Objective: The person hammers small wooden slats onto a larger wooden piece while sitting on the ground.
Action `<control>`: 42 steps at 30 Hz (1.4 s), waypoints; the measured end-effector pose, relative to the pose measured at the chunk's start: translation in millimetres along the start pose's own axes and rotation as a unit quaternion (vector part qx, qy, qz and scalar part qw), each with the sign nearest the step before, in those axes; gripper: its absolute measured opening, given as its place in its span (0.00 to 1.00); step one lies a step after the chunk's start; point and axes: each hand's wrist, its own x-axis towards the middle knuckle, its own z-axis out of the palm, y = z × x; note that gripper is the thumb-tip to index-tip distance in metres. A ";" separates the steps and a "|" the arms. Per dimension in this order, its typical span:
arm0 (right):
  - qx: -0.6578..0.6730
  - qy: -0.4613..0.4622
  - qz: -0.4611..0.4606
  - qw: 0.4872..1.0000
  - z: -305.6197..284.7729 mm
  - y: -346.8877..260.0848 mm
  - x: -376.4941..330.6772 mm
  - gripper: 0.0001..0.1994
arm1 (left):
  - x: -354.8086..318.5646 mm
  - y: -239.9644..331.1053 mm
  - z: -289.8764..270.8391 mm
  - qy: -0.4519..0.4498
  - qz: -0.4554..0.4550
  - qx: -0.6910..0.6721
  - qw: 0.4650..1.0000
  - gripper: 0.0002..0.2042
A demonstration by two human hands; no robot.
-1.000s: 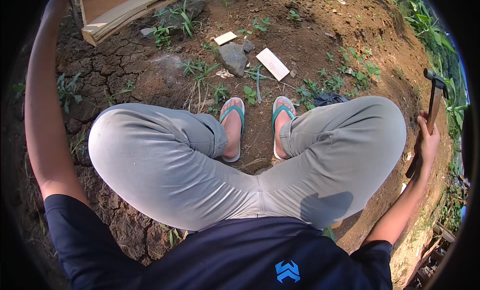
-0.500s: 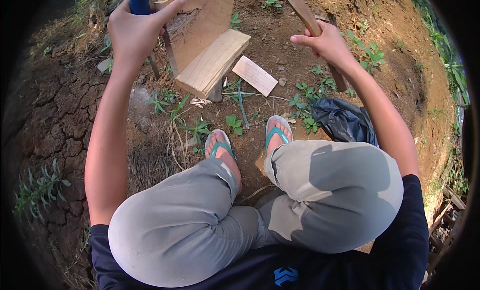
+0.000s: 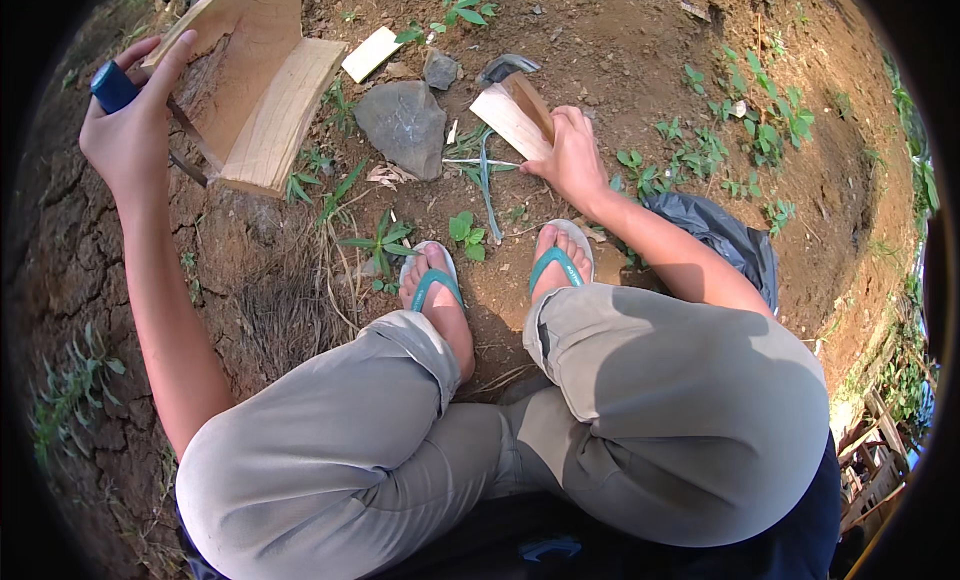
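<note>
My left hand (image 3: 135, 140) is closed round a blue-handled tool (image 3: 114, 87) that looks like a chisel. Its fingers also grip the edge of a large angled wooden piece (image 3: 265, 105), tilted up at the far left. Lower on the right, my right hand (image 3: 572, 165) is at the handle of a hammer (image 3: 530, 102), its fingers partly hidden. The dark hammer head (image 3: 507, 69) is low against the ground. A small pale wooden board (image 3: 508, 122) lies beside and partly under the handle, with my thumb close to its near edge.
A flat grey stone (image 3: 402, 128) and a smaller stone (image 3: 440, 69) sit on the soil. Another pale wood offcut (image 3: 372, 54) lies beyond them. Wood shavings (image 3: 390, 175), a blue-grey strip (image 3: 487, 190) and weeds surround my sandalled feet. A black plastic bag (image 3: 715, 235) lies at right.
My left hand has moved left with the wooden piece and blue-handled tool, uncovering the grey stone. My right hand has brought the hammer down and inward to the small board.
</note>
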 end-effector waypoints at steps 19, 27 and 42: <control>0.066 0.013 0.083 0.994 -23.1 17.7 -29.4 0.25 | -42.8 41.2 18.1 -0.033 0.000 -0.051 0.998 0.18; 0.405 0.020 0.219 0.888 -56.5 -27.0 26.8 0.22 | -75.5 76.4 58.9 -0.122 0.027 -0.126 0.984 0.16; 0.271 0.014 0.176 0.946 14.1 -6.5 16.6 0.23 | -166.9 36.7 69.5 -0.280 -0.041 -0.109 0.953 0.14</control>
